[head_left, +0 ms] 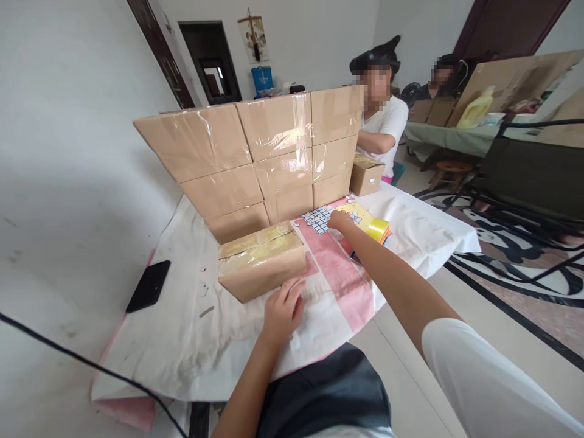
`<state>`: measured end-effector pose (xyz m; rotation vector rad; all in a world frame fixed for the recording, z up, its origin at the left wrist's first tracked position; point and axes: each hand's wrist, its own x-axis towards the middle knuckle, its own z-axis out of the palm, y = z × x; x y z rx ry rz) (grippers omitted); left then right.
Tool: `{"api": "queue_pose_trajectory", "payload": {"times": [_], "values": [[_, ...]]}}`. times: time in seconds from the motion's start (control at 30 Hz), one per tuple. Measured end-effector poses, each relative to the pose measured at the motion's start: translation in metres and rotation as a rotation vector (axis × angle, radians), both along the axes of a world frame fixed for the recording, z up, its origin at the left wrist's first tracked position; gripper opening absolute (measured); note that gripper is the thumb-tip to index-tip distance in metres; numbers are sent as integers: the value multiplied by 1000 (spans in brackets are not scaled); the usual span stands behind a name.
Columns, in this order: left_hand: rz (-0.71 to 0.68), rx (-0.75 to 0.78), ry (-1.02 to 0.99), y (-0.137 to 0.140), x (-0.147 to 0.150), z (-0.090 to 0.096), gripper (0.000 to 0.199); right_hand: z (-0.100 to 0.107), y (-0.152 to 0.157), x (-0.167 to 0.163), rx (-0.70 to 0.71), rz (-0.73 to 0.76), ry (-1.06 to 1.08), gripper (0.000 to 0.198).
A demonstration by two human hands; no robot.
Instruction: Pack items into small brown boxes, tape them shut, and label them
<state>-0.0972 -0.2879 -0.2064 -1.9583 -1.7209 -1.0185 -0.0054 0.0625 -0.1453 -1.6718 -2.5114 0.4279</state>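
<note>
My left hand [283, 307] rests on the cloth at the near side of a taped cardboard box [264, 264]. Its fingers are loosely bent and apart, with nothing seen in them. Across the table reaches my right hand [341, 220], its fingers curled down at a pile of white pieces with blue grid outlines [318, 219]. What its fingertips pinch, if anything, is hidden. Right beside that hand lie a yellow printed sheet [358, 213] and a yellow-and-orange roll or curled sheet [378, 229]. A dark pen-like object [354, 257] is partly behind my right forearm.
A wall of stacked, taped cartons [283, 152] stands along the far side. Beyond it a person in a white shirt [395, 125] is near a small carton [366, 176]. A black phone [148, 286] and small scraps [207, 311] lie on the left of the tablecloth [182, 347].
</note>
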Motion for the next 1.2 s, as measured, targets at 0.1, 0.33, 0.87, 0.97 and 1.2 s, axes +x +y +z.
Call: {"api": "queue_pose_trajectory", "payload": {"times": [0.1, 0.33, 0.87, 0.97, 1.2], "values": [[-31, -47, -12, 1, 2, -11, 39, -4, 7, -7, -5, -75, -84, 40], [-32, -145, -94, 6, 4, -18, 36, -11, 22, -37, 3, 136, -100, 37], [-6, -137, -84, 18, 6, -19, 31, -17, 48, -40, 89, 261, -128, 38], [-12, -131, -114, 19, 6, -18, 30, -13, 51, -40, 118, 318, -116, 33], [-28, -155, -136, 19, 6, -21, 26, -13, 68, -44, -18, 643, -124, 27]]}}
